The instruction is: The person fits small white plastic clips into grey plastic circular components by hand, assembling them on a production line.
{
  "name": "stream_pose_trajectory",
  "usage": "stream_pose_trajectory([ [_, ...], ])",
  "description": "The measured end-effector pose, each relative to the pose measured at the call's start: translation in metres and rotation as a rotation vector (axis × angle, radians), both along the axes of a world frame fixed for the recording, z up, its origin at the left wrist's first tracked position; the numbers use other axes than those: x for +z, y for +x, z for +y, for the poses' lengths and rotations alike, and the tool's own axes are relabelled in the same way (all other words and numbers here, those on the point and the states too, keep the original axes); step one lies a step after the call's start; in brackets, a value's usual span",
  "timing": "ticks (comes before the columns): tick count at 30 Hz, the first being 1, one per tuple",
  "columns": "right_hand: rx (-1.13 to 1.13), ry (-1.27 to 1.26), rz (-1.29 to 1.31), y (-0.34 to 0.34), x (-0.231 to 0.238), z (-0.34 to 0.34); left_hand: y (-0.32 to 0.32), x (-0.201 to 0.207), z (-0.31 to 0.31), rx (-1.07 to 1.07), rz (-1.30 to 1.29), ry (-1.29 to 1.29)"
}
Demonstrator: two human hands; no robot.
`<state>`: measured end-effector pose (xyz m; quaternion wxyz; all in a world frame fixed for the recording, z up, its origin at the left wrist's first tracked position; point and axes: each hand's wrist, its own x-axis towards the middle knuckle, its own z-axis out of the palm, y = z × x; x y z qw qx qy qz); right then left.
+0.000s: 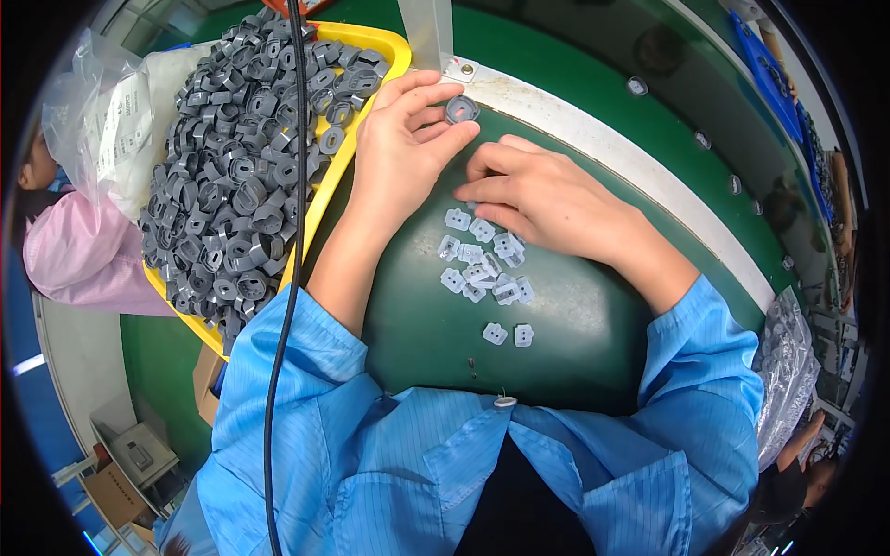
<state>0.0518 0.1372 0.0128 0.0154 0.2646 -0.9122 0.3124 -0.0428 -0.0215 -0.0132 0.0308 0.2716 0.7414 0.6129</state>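
Observation:
My left hand [405, 130] pinches a small dark grey plastic housing [462, 110], rounded with an opening in its face, between thumb and fingers above the green table. To its right, my right hand [538, 190] is bent with thumb and fingertips drawn together just below that housing. What those fingertips hold, if anything, is hidden from me. Several small pale translucent plastic pieces [457, 219] with tiny holes lie loosely grouped under and in front of my right hand. Two more of them, one being this piece [523, 335], lie nearer to me.
A yellow tray [397, 51] heaped with dark grey housings [232, 185] stands at my left. Along the far side of the green table [593, 324] runs a white rail [575, 125], with a green belt [556, 46] beyond carrying spaced parts. A black cable [278, 371] hangs across the view.

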Motion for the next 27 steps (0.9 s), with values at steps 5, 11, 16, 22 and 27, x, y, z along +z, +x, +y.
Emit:
stream_pose_trajectory([
  [5,-0.306,-0.167,-0.34,0.009,0.014,0.013,0.015,0.007,0.008,-0.079,-0.17,0.04],
  [11,-0.381,-0.617,-0.53,0.002,0.017,0.031,0.023,0.007,0.017,-0.1,-0.191,0.067],
  [16,-0.502,-1.136,-0.305,-0.013,-0.004,0.021,0.032,0.007,0.027,-0.074,-0.193,0.058],
  [22,-0.57,-0.824,-0.128,-0.011,-0.013,0.017,0.037,0.01,0.03,-0.026,-0.085,0.107],
  [27,-0.522,-0.989,-0.278,-0.014,-0.018,0.019,0.04,0.007,0.029,-0.022,-0.023,0.086],
])
